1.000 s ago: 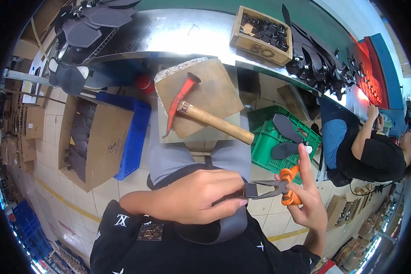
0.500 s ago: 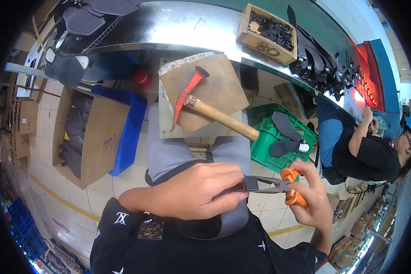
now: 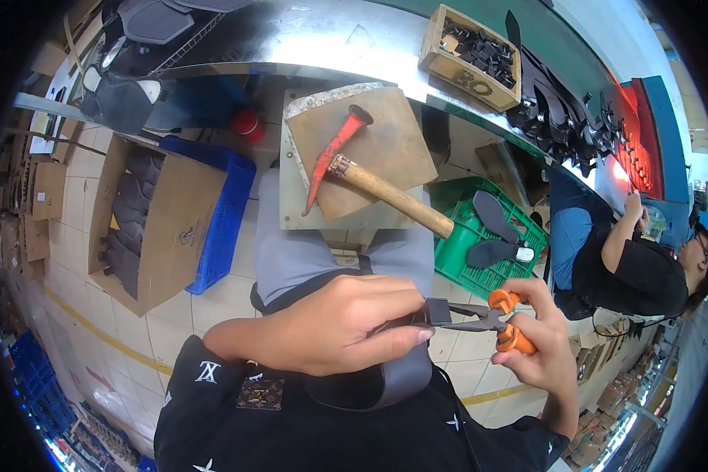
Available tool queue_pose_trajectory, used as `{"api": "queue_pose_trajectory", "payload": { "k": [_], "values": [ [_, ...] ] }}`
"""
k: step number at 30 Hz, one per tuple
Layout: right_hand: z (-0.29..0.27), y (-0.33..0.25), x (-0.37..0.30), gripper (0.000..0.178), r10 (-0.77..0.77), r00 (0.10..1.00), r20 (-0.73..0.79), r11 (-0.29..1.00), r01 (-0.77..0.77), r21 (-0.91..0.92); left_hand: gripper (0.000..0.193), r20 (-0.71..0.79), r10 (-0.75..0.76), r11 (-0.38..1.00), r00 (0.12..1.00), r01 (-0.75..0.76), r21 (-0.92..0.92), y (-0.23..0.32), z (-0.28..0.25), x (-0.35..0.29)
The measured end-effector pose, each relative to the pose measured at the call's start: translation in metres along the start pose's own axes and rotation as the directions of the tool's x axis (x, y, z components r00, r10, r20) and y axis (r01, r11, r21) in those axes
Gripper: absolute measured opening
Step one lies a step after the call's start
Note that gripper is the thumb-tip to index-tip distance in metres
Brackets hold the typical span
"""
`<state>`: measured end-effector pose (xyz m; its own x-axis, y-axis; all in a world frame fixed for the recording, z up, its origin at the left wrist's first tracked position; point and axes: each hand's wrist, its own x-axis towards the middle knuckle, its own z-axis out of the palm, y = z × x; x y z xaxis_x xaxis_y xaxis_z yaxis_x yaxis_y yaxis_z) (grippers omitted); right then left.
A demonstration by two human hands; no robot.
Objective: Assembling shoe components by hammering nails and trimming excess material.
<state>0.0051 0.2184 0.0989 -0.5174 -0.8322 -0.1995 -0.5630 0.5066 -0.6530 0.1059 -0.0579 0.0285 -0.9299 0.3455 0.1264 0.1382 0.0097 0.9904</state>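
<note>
Held a dark curved piece out to the plier tips

Pinched the dark curved piece (image 3: pixel 407 384) between thumb and fingers of the left hand (image 3: pixel 354 322), with its broad end bent toward six o'clock. Wrapped the right hand (image 3: pixel 539 334) around both handles of the pliers (image 3: pixel 492 319), at three o'clock from the left. Brought the tips to a small black block (image 3: pixel 439 311) just beyond the left fingertips; could not tell how firmly gripped, or whether joined to the curved piece.

Risked, by likely judgement, skidding off and nipping the left thumb through a shallow bite, or twisting the block askew through a loose pinch.

Had a red-headed hammer (image 3: pixel 385 189) at eleven o'clock on a brown board (image 3: pixel 411 149), a green crate (image 3: pixel 448 267) with dark soles (image 3: pixel 491 216) at one, and, farther out at twelve, a wooden box (image 3: pixel 464 82) on the counter (image 3: pixel 322 43).
</note>
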Motion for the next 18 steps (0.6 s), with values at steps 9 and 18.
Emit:
{"api": "queue_pose_trajectory", "payload": {
  "k": [9,18],
  "values": [
    [-0.001,0.006,0.005,0.054,-0.030,0.995,0.090,1.000,0.030,-0.002,0.024,0.051,-0.072,0.994,0.996,0.076,-0.074,-0.001,0.004,0.000],
    [-0.002,0.003,0.013,0.060,-0.062,0.993,0.103,0.992,0.073,-0.099,0.025,-0.007,-0.070,0.995,0.998,0.069,-0.078,0.002,0.015,0.004]
  ]
}}
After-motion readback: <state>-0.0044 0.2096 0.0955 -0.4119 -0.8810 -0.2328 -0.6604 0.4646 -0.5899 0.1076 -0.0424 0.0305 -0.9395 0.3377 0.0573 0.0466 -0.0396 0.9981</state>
